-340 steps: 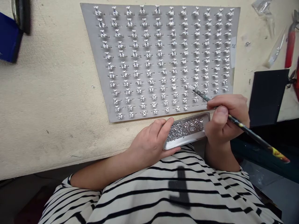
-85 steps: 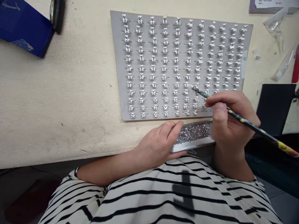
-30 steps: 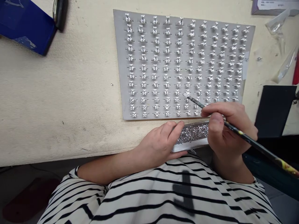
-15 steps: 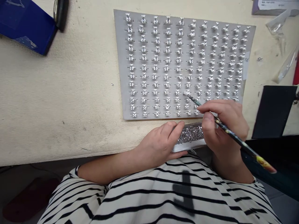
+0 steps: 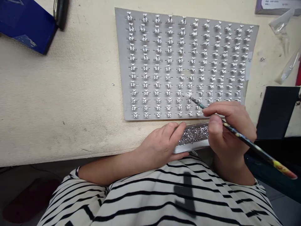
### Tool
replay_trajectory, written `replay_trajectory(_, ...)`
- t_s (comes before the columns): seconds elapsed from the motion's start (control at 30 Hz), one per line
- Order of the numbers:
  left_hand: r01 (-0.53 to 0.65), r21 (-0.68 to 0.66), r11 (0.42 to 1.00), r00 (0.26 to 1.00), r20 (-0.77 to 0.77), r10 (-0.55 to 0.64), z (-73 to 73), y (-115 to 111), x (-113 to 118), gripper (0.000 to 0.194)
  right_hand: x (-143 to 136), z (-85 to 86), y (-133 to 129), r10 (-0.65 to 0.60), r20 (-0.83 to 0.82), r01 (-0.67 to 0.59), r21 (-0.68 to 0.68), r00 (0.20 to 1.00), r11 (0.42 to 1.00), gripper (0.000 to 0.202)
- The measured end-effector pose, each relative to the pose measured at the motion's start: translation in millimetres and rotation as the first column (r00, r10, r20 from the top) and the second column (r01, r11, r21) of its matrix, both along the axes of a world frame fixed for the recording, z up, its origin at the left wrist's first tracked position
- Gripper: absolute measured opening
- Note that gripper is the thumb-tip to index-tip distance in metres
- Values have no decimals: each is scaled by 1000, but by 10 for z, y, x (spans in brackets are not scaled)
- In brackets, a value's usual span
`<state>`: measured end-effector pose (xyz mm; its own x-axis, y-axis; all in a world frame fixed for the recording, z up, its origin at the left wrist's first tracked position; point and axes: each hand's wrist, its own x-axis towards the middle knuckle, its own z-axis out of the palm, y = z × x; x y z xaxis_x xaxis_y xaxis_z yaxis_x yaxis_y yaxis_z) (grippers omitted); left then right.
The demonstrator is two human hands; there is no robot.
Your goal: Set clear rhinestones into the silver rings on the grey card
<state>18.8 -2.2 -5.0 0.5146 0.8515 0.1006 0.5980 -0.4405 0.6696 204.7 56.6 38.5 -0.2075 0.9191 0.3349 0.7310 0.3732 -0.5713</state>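
Observation:
A grey board (image 5: 150,117) bears rows of small silvery bear-shaped pieces. My right hand (image 5: 228,128) pinches a dark patterned brush (image 5: 246,142), its pale tip over the board among the lower middle rows. My left hand (image 5: 162,144) grips the left end of a shallow tray (image 5: 192,147) at the table's front edge. Small glittering stones (image 5: 194,135) fill the tray, and my right hand hides its right end. A tiny bright speck (image 5: 183,95) lies on the board just left of the brush tip.
A blue box (image 5: 28,25) and a dark-handled tool (image 5: 61,14) are at the upper left. On the right are a black flat pad (image 5: 274,113), clear plastic bags (image 5: 282,23) and a purple-and-white box (image 5: 277,7). A pale label sits on the board's right edge.
My right hand has shifted slightly right with the brush, whose tip has moved a little right. More of the stones show now. My left hand has stayed on the tray.

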Motion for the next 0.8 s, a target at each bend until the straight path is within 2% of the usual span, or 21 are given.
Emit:
replay_trajectory(0.27,-5,4,1000,1000,9,5,-9,-11,1,82,-12,-18,45,2,10,-2,-28,1000,1000,17)
replay_trajectory(0.47,4,7,1000,1000,-2,-4,-10,-6,0,82,-26,-20,44,-18,-95,21,28,995,999,18)
replay_trajectory(0.8,-4,28,1000,1000,-9,4,-28,-18,2,83,19,-39,53,23,-55,-24,-4,998,1000,18)
